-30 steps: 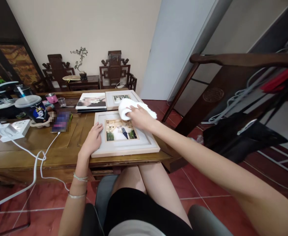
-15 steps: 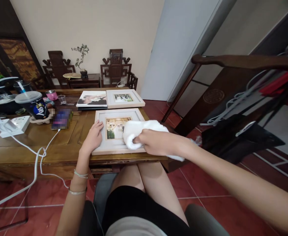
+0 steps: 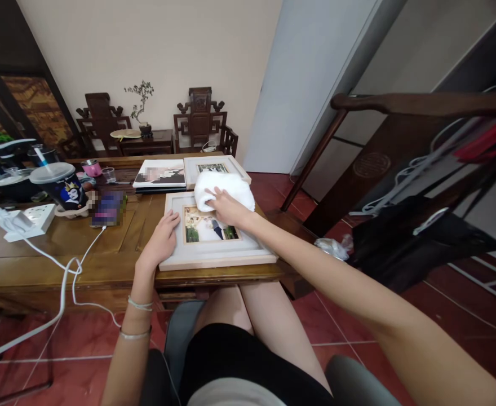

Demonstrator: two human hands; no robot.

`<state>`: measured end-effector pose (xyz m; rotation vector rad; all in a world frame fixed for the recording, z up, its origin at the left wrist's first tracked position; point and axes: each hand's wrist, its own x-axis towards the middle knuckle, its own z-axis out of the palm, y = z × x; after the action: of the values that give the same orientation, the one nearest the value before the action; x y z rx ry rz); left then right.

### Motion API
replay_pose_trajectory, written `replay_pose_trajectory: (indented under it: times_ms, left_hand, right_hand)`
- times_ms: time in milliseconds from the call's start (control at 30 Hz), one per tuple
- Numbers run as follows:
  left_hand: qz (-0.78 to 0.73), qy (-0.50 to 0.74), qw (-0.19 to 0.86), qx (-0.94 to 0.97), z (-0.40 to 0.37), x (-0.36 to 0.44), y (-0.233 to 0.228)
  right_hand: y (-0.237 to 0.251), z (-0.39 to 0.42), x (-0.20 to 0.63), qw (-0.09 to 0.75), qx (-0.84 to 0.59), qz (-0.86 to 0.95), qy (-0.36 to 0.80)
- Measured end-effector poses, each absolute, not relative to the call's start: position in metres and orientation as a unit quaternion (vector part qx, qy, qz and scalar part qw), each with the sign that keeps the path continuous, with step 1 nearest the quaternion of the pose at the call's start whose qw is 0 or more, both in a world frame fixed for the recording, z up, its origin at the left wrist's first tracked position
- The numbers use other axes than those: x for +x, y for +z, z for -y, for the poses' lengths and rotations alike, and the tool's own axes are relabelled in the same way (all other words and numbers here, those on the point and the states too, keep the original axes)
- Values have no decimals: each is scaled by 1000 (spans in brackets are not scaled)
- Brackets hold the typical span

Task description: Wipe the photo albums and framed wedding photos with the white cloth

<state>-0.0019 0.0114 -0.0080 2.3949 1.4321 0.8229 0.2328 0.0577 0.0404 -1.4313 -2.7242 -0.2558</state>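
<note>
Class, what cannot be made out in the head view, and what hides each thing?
In the head view:
Near picture frame: far right corner, hidden by the white towel in the right hand.
Smartphone: its surface, blurred by pixelation.
Lidded cup: contents, hidden by dark wall and lid.
Left arm: upper part, cut off by bottom edge.

Framed photos (image 3: 203, 230) on wooden table (image 3: 115, 245)

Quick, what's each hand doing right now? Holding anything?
Left hand: open, resting on the left side of the frame.
Right hand: closed on the white cloth.
</note>
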Motion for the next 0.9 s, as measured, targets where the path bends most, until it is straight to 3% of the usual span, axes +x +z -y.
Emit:
replay_pose_trajectory:
  times_ms: [167,433,600,733,900]
  left_hand:
    - [-495,287,118,812,-12,0,-7]
    - [-490,294,108,813,-13,0,-14]
    - [-485,284,105,820,-12,-1,-12]
    - [-487,284,108,819,-12,-1,-10]
    - [-489,284,118,816,-11,-1,-9]
  right_hand:
    - [47,-43,229,-45,-449,889,-79]
    - [111,59,237,-179,-403,892,99]
    - [92,53,225,-112,-389,910,91]
    - [56,12,213,-34,-418,908,8]
    - [48,-47,195,-16,-466,884,-43]
